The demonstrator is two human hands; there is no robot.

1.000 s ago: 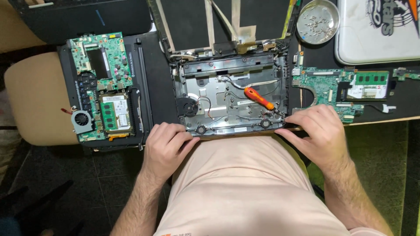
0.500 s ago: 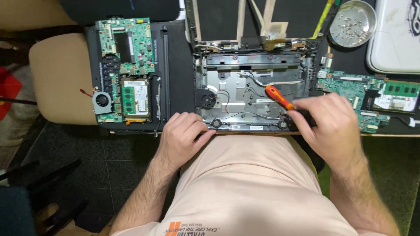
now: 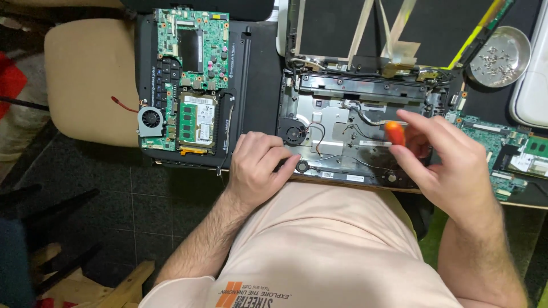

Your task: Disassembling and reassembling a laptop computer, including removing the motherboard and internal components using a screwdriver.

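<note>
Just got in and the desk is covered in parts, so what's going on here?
A person is working on an opened laptop base at the desk edge. Their left hand rests on its front left corner, near the small black fan. Their right hand holds an orange-handled screwdriver over the base's middle. To the left lies another opened laptop with a green motherboard and a loose fan. A metal dish of screws sits top right.
</note>
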